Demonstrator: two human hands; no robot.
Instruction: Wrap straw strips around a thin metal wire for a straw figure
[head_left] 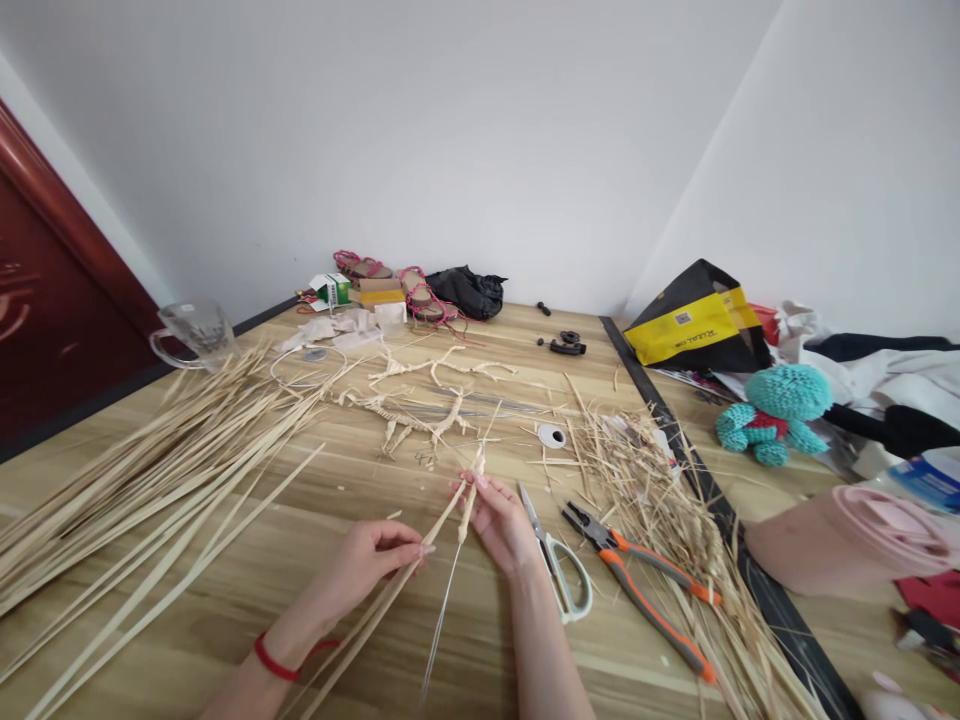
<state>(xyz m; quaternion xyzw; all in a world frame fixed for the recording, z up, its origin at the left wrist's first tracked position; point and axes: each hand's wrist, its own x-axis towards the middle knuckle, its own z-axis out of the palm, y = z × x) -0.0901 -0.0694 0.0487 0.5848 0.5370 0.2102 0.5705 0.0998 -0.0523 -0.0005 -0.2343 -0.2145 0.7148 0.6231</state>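
Observation:
My left hand (367,565), with a red cord at the wrist, pinches a long pale straw strip (375,608) that runs down toward me. Just right of it, my right hand (499,520) is closed on a short woven straw piece (471,495) pointing away from me. A thin metal wire (442,610) slants down between my forearms. Both hands rest low over the wooden table (420,660). Finished woven straw figures (420,400) lie farther back at the table's middle.
A big sheaf of straw strips (150,470) covers the left. White-handled scissors (555,560) and orange pliers (645,590) lie right of my right hand, beside a heap of straw scraps (660,500). A glass mug (196,335), tape roll (551,435), teal plush toy (772,412) and yellow bag (697,320) sit around.

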